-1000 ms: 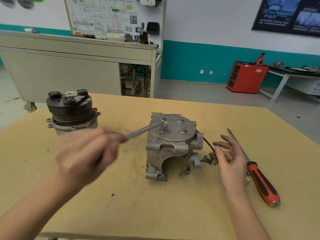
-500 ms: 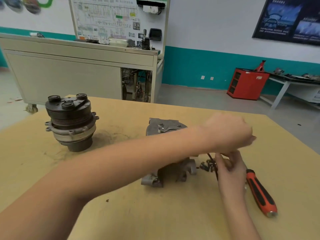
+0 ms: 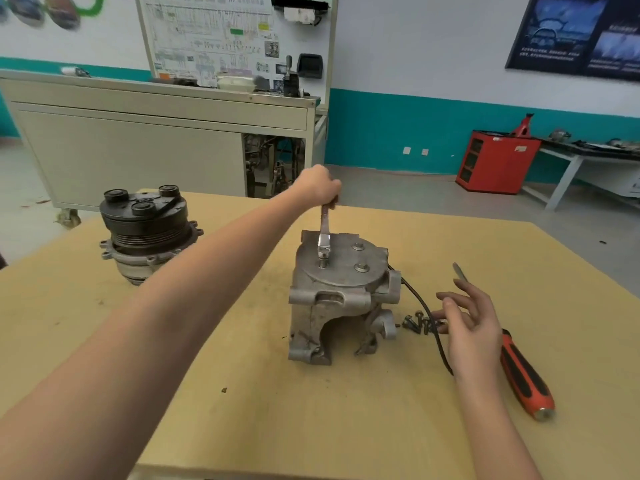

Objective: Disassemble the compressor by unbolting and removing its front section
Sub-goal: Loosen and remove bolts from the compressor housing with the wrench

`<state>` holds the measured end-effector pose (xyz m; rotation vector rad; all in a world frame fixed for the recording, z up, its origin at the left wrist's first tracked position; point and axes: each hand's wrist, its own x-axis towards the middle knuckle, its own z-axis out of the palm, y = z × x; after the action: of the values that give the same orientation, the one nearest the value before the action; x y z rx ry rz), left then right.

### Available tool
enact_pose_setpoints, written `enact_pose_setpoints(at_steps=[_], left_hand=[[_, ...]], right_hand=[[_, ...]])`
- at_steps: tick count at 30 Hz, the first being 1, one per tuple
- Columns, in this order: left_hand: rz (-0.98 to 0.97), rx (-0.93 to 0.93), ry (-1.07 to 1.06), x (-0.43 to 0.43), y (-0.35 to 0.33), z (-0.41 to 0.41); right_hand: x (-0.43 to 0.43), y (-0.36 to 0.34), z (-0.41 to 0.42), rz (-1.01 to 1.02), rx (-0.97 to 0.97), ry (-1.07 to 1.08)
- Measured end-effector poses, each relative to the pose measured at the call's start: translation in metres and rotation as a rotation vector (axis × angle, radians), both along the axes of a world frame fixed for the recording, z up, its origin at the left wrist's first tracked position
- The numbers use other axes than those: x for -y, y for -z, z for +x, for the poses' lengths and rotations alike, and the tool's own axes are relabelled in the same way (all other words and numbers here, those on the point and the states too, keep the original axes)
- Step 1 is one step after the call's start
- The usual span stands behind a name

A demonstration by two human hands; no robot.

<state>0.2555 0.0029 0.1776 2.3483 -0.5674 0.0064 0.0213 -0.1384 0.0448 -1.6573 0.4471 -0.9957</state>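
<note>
Compressor body, grey cast metal, stands upright mid-way across the tan wooden desk. My left hand grips the handle of a silver flat wrench, whose head sits on a raised bolt in the round top plate. My right hand is spread wide and holds nothing. It is just right of the body by some loose dark bolts, maybe touching them. An orange-and-black screwdriver lies beside it. The black pulley section stands well apart, far left.
</note>
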Motion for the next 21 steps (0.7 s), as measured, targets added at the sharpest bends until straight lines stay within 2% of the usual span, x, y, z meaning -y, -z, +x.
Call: enact_pose_setpoints(at_steps=[3, 5, 10, 12, 15, 17, 19, 21], left_hand=[[-0.062, 0.100, -0.222, -0.055, 0.011, 0.005], [-0.101, 0.196, -0.283, -0.092, 0.018, -0.005], [0.063, 0.508, -0.465, -0.151, 0.034, -0.055], [0.022, 0.606, -0.477, -0.167, 0.044, -0.077], [-0.257, 0.824, -0.355, -0.182, 0.060, -0.120], [-0.375, 0.982, -0.219, -0.183, 0.064, -0.149], [-0.367, 1.114, -0.009, -0.174, 0.062, -0.180], [-0.268, 1.202, 0.256, -0.154, 0.054, -0.211]], right_hand=[[-0.004, 0.000, -0.001, -0.037, 0.001, -0.013], [-0.007, -0.001, -0.002, -0.053, -0.002, -0.024], [-0.014, -0.003, -0.003, -0.041, 0.013, -0.057], [-0.015, -0.004, -0.004, -0.032, 0.024, -0.054], [-0.015, -0.006, -0.007, -0.018, 0.044, -0.055], [-0.016, -0.007, -0.008, -0.010, 0.057, -0.072], [-0.018, -0.008, -0.009, -0.009, 0.069, -0.091], [-0.020, -0.010, -0.009, -0.004, 0.072, -0.113]])
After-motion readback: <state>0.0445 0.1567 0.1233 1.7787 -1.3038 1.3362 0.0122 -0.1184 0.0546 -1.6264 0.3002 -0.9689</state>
